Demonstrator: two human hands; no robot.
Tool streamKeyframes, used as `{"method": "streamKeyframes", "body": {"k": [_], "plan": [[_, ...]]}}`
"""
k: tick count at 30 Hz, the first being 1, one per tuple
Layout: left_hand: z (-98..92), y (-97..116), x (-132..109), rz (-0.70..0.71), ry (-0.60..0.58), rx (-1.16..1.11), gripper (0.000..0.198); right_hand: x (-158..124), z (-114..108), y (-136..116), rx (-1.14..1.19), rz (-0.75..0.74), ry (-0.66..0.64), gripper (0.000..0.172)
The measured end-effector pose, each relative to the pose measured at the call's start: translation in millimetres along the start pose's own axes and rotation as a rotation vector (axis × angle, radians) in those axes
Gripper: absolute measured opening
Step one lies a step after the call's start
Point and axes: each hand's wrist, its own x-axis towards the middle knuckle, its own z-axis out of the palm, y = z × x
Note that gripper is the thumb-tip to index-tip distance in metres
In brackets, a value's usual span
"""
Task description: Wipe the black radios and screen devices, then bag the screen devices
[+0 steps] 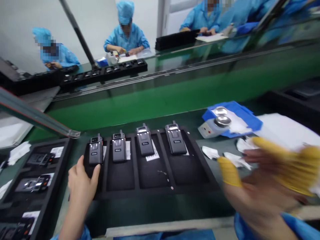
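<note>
A black foam tray lies on the green bench in front of me. Four dark handheld radios stand at the top of its slots, the leftmost and the rightmost among them. My left hand clasps the tray's left edge: its thumb lies in the first slot just under the leftmost radio, and its fingers run along the outer wall. My right hand hovers right of the tray, blurred by motion. Its fingers wear yellow finger cots, are spread apart and hold nothing that I can see.
A second black tray with more radios sits at my left. To the right are a blue cloth, a small white unit with metal domes, white wipes and white paper. Beyond a green conveyor, several people in blue gowns work.
</note>
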Motion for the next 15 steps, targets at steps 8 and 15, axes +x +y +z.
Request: {"method": "streamKeyframes", "body": {"k": [8,15], "plan": [[8.4,7.7,20.2,-0.188,-0.139,-0.163,0.086,-29.1,27.8,-4.5,-0.166,-0.052,-0.320,0.065],[-0.8,7.2,31.7,-0.459,-0.099,-0.591,0.065,-34.1,29.9,3.6,-0.124,-0.011,-0.379,0.059]]}}
